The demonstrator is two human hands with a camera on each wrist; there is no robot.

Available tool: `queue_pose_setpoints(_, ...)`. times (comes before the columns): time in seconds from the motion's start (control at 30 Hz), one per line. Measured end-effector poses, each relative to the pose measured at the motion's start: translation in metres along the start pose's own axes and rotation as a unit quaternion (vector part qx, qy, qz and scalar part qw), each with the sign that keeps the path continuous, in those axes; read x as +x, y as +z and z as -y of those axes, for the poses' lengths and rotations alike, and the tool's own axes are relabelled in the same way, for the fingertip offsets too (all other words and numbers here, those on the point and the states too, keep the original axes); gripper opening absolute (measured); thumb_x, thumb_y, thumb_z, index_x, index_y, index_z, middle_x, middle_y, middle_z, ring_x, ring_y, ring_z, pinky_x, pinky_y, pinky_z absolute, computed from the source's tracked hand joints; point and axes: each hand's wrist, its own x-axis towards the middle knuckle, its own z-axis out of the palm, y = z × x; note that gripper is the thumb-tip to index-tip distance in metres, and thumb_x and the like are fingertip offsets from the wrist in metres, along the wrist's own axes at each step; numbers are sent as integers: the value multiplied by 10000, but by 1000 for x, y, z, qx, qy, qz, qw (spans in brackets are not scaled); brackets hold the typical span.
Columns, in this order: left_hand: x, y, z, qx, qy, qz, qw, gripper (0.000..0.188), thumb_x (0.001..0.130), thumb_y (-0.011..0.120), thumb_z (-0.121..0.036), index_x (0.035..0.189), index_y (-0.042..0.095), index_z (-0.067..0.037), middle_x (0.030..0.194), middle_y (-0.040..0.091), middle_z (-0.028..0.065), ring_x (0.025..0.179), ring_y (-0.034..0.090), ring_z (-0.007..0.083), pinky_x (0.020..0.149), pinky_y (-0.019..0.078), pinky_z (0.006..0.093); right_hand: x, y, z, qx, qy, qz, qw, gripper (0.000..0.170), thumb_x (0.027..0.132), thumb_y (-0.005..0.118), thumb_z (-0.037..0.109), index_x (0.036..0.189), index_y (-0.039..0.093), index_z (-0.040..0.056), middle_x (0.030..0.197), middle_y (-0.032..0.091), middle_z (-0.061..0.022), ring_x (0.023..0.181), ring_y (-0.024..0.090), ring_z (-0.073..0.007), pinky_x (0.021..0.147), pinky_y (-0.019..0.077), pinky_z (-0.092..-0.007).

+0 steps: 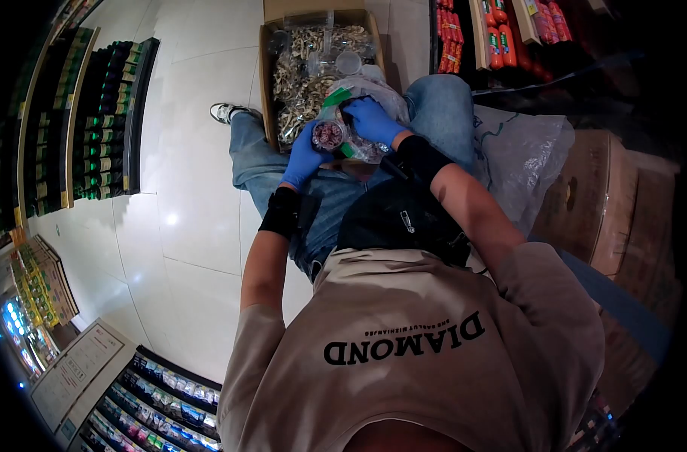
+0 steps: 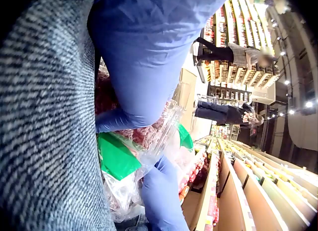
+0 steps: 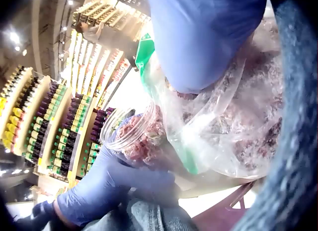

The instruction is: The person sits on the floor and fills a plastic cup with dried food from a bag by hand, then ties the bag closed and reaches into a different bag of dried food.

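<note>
My left hand (image 1: 304, 158), in a blue glove, grips a clear plastic jar (image 3: 133, 131) by its side. Reddish-pink dried pieces (image 1: 328, 135) fill the jar, and its ringed mouth has no lid on. Just right of it lies a clear plastic bag (image 3: 218, 136) with green bands and more such pieces inside. Reaching into the bag's mouth is my right hand (image 1: 375, 120), also blue-gloved. Its fingertips are hidden by the bag and contents, so I cannot tell whether they hold anything.
A cardboard box (image 1: 268, 90) ahead holds clear packs of dried pale slices and a round clear container (image 1: 348, 62). Bottle shelves (image 1: 110, 113) stand left, red packaged sausages (image 1: 501, 45) front right. Large cartons (image 1: 577, 188) and a plastic sheet (image 1: 516, 151) lie right. Two people (image 2: 226, 113) stand in the aisle.
</note>
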Motion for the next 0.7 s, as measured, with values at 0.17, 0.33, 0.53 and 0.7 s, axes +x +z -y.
queue_pose_setpoints(0.17, 1, 0, -1, -1, -16, 5, 1000, 819, 584, 852, -20, 1332, 520, -26, 1212, 651, 130, 1144, 628, 229, 1006, 490, 352, -5, -16, 27, -112, -3, 31, 993, 312, 803, 657, 143, 1106, 710, 91, 1158, 614, -153, 1118, 546, -391, 915, 489, -494)
queue_pose_setpoints(0.33, 1, 1, 3, -2, -15, -3, 1000, 814, 582, 846, -19, 1330, 527, -35, 1208, 652, 121, 1139, 629, 227, 1001, 495, 349, -1, -7, 15, -48, -26, -20, 998, 273, 801, 664, 141, 1064, 697, 72, 1092, 629, -163, 1065, 576, -382, 885, 496, -485)
queue_pose_setpoints(0.53, 1, 1, 5, -27, -13, 4, 1000, 814, 584, 841, -2, 1334, 525, -30, 1210, 651, 120, 1143, 627, 223, 1003, 496, 347, 3, 1, 13, 57, -27, -77, 995, 161, 806, 645, 94, 958, 667, 45, 1002, 634, -186, 982, 595, -399, 857, 486, -481)
queue_pose_setpoints(0.7, 0, 1, -1, -24, -15, 1, 1000, 809, 582, 839, 3, 1328, 528, -33, 1214, 651, 119, 1141, 628, 228, 1002, 497, 348, 5, -12, 26, 126, 81, -92, 984, 106, 840, 658, 121, 875, 664, 21, 894, 671, -187, 854, 647, -384, 767, 517, -464)
